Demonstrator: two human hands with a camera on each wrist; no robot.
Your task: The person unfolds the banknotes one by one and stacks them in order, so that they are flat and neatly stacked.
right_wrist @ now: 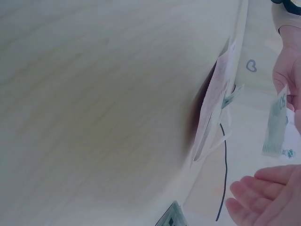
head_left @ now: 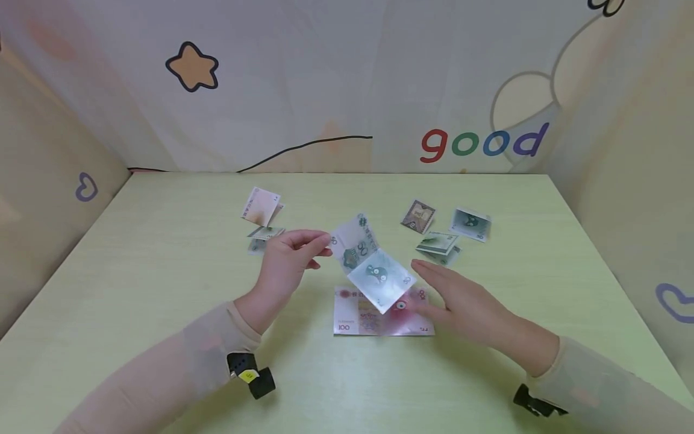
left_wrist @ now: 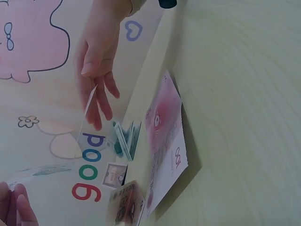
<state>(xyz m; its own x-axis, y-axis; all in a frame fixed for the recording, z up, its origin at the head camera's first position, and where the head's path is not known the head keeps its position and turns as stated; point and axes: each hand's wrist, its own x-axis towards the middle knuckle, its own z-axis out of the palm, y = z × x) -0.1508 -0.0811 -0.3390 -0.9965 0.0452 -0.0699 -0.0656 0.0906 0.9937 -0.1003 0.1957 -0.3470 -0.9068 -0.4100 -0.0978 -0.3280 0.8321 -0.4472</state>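
A creased green banknote [head_left: 374, 265], its two halves bent along a middle fold, hangs in the air. My left hand [head_left: 290, 259] pinches it by the upper left corner, between thumb and forefinger. Close to the note's right edge is my right hand [head_left: 466, 301], fingers extended and thumb apart; in the right wrist view a gap shows between those fingers [right_wrist: 256, 190] and the note [right_wrist: 275, 125]. Beneath, a pinkish-red 100 banknote [head_left: 347, 313] lies spread on the table, partly hidden by the green one and the right thumb.
Behind the left hand stand a folded pink note [head_left: 261, 207] and a folded green note [head_left: 262, 232], partly covered. At the back right lie a folded brown note [head_left: 418, 216], a folded green note [head_left: 438, 243] and another green note [head_left: 472, 224]. A printed cloth wall [head_left: 303, 90] encloses the table.
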